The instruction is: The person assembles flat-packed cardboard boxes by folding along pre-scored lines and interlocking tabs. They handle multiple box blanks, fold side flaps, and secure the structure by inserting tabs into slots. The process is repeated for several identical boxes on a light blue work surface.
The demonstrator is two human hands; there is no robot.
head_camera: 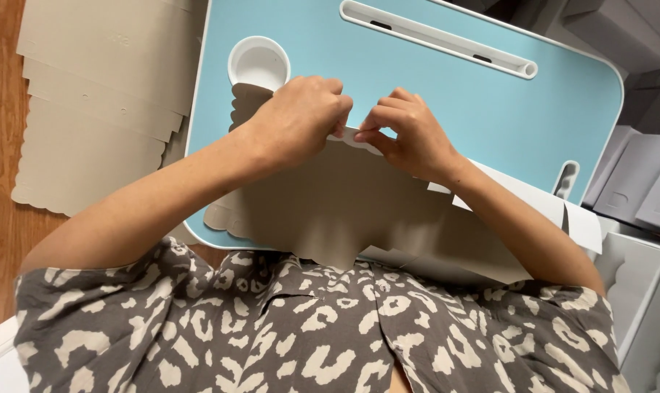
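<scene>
Left hand (pixel 301 116) and right hand (pixel 410 135) both pinched shut on the top edge of a beige card sheet (pixel 330 204) lying on the blue lap tray (pixel 490 109). Step looks like folding a flap; next needs a firm, even crease. Flat sheets (pixel 97 94) stacked left.

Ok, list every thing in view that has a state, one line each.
Left hand: pinching the cardboard's top edge.
Right hand: pinching the same edge.
Beige cardboard sheet: flat, unfolded, lying on the tray.
Blue lap tray: lying flat under the sheet.
White cup holder: empty.
Beige cardboard stack: flat, on the floor.
</scene>
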